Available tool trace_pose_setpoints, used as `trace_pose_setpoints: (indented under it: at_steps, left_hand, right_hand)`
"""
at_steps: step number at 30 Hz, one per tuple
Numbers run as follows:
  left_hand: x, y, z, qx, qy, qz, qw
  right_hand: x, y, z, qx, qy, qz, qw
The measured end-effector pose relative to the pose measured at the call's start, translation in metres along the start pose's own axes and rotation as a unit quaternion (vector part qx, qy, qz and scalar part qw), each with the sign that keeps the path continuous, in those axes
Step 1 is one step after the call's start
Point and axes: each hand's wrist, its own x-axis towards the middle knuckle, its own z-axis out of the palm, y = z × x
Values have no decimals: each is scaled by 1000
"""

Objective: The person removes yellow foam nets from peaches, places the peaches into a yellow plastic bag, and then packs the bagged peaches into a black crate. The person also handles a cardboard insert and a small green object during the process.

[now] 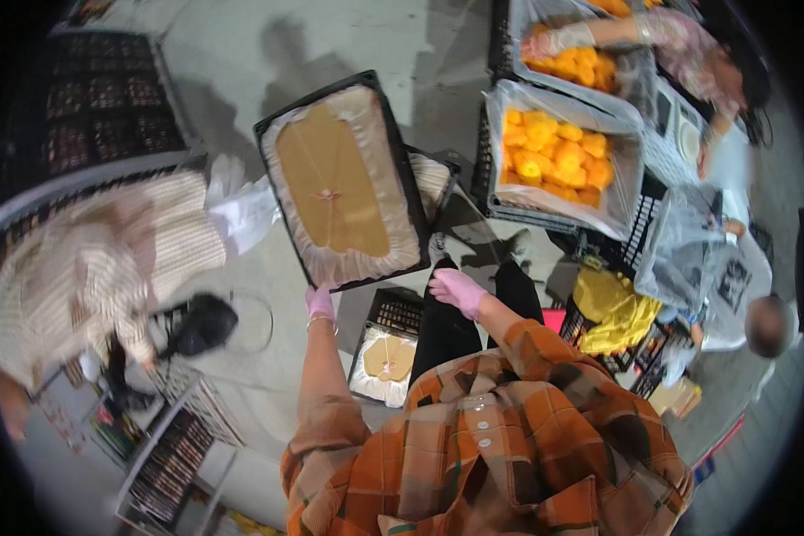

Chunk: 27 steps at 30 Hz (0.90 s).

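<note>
Before me is a black plastic crate lined with white plastic film, its top covered by a cardboard sheet with string tied across it. My left hand, in a pink glove, is at the crate's near left corner, the fingers partly hidden against its rim. My right hand, also pink-gloved, is over my leg, apart from the crate, its fingers curled; whether it holds anything is unclear. Under the crate's right side, part of another lined crate shows. A smaller-looking crate with a tied cardboard cover stands near my legs.
Lined crates of oranges in nets stand at the right, where a co-worker's gloved hand reaches in. Another person in striped clothing is at the left, beside stacked dark crates. A yellow bag lies on crates at the right.
</note>
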Motion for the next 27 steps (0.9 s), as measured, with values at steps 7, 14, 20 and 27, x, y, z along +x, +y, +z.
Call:
trace_pose_setpoints:
  at_steps: [7, 14, 20, 27]
  left_hand:
    - [4, -7, -7, 241, -4, 93, 966]
    - [-10, 43, -29, 300, 17, 112, 947]
    - [25, 208, -52, 274, 61, 415, 866]
    - [106, 401, 4, 286, 12, 542, 790]
  right_hand:
    - [46, -11, 33, 7, 24, 83, 996]
    - [45, 29, 39, 110, 5, 127, 986]
    - [60, 51, 88, 228, -11, 111, 967]
    - [111, 75, 133, 341, 91, 71, 933]
